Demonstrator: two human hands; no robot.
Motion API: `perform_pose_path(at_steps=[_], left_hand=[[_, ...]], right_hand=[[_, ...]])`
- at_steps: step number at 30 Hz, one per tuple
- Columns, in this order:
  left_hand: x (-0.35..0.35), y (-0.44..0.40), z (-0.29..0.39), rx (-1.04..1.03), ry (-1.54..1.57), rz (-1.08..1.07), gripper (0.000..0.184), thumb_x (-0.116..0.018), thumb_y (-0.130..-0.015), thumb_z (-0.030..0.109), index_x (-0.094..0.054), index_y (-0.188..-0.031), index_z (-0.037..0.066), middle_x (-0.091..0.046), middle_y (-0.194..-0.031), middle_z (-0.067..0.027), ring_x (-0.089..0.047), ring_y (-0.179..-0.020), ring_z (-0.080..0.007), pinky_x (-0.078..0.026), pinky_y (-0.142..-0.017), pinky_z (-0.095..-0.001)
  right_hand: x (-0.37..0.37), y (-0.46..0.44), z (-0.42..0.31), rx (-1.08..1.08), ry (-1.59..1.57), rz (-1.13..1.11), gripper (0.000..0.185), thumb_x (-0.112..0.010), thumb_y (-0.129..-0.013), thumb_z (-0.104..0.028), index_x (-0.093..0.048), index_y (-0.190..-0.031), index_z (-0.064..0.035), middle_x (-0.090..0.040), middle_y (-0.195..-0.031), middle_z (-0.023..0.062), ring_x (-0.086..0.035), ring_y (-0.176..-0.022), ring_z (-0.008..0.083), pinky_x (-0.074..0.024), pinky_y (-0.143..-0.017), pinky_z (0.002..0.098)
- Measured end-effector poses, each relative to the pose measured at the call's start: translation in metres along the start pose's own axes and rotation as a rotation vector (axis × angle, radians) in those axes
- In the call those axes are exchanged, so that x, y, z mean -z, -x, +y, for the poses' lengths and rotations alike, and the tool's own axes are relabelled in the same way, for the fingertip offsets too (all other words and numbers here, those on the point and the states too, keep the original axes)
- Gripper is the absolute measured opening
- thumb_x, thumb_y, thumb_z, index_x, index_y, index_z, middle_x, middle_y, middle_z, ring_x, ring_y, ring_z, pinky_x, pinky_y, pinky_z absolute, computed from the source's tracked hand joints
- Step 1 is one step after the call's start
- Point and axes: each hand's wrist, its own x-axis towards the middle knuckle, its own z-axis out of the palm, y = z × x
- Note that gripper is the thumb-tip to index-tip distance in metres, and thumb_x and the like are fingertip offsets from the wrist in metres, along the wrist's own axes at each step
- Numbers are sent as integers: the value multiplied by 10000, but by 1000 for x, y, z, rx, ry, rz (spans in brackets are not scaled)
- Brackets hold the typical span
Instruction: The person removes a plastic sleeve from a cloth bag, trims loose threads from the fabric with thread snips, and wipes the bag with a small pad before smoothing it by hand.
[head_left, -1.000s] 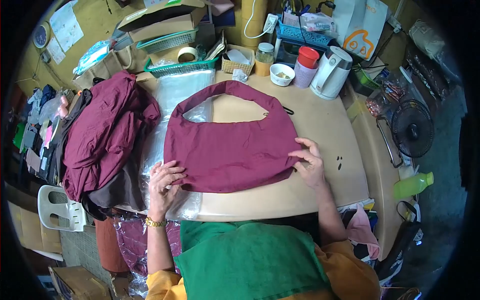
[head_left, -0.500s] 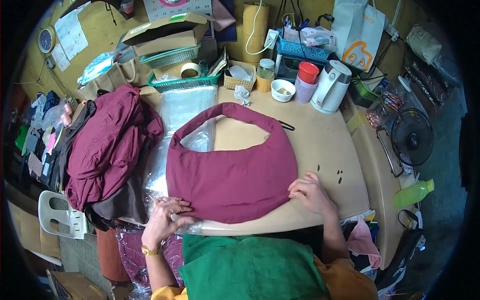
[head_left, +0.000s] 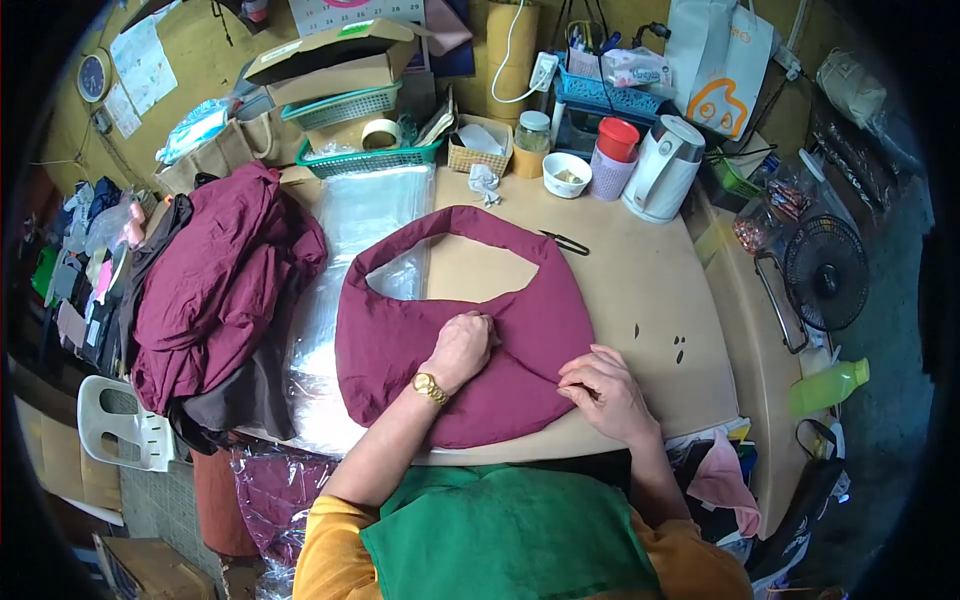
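Note:
A maroon fabric shoulder bag lies flat on the table, its wide strap curving away from me. My left hand, with a gold watch at the wrist, is closed on the middle of the bag's front. Creases spread through the cloth from it, and its fingertips are partly hidden. At the bag's lower right edge, my right hand has its fingers bent together on the fabric. Beyond the strap's right side lies a small black tool, like thread snips.
Clear plastic bags lie left of and under the bag. A maroon cloth pile rises at the left. Along the back stand a green basket, a white bowl and a kettle. A black fan is at the right.
My left hand has moved from the bag's lower left corner up onto its middle, creasing the front. My right hand has shifted slightly left and down along the edge.

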Motion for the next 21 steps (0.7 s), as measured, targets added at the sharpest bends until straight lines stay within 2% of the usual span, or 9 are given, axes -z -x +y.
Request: perform_pose_path(at_steps=[6,7,10,11,12,14,15,17,21], left_hand=[[98,75,0,252,456,287,121,-696,-870,119,-676,-867,0,-684,-816,-173,-668,-728,-311,-512,-678,-396],[109,100,-13,285,455,384,141,-676,-887,134,-672,-864,-5,-667,-760,-161,-650,-682,-233,-497,-654,-356],[126,193,-88,826,185,650,397,-578,-969,254,-563,-688,-25,-492,-522,-109,-382,-479,-225,-342,-504,-425],[137,216,-91,851,-87,547,458,-542,-990,303,-550,-665,-20,-485,-504,-108,-437,-463,-265,-363,-507,-428],[152,238,-92,944,8,338,263,-649,-913,221,-602,-797,-10,-614,-743,-142,-592,-687,-305,-454,-637,-418],[149,260,-84,560,-269,483,315,-762,-765,113,-622,-1033,25,-599,-1127,-168,-584,-1049,-333,-469,-856,-431],[154,257,-69,594,-37,412,648,-824,-627,60,-567,-1221,72,-484,-1327,-153,-466,-1227,-359,-414,-992,-443],[152,240,-47,450,167,344,689,-870,-630,242,-609,-1247,83,-504,-1343,-157,-464,-1265,-355,-406,-1028,-447],[117,208,-38,195,230,370,641,-852,-631,393,-697,-1189,118,-494,-1417,-147,-439,-1318,-380,-342,-1105,-506]], right_hand=[[9,14,19,-78,27,222,95,-753,-761,-48,-675,-815,-56,-681,-924,68,-634,-894,256,-461,-867,380],[11,16,23,-135,30,251,92,-751,-763,-45,-674,-814,-55,-681,-922,66,-636,-893,256,-461,-861,377],[12,20,36,-183,36,272,97,-745,-767,-34,-672,-830,-49,-680,-928,76,-642,-891,260,-467,-858,373],[9,20,37,-237,-30,301,88,-728,-782,-28,-661,-840,-35,-676,-934,91,-639,-895,258,-472,-867,373],[6,20,37,-291,-96,327,79,-711,-798,-21,-651,-850,-21,-672,-940,107,-636,-900,257,-477,-876,373],[8,14,30,-336,-185,237,160,-747,-767,-37,-639,-884,-20,-665,-1045,118,-629,-999,272,-471,-930,384],[12,7,23,-246,-206,129,238,-792,-713,-55,-646,-900,-33,-646,-1118,117,-606,-1085,279,-462,-967,393],[20,6,17,-200,-255,-73,434,-874,-584,-103,-655,-958,-66,-559,-1326,111,-496,-1296,303,-413,-1069,404],[19,9,20,-144,-27,-137,353,-832,-648,-65,-675,-964,-78,-552,-1338,123,-499,-1287,303,-371,-1105,408]])
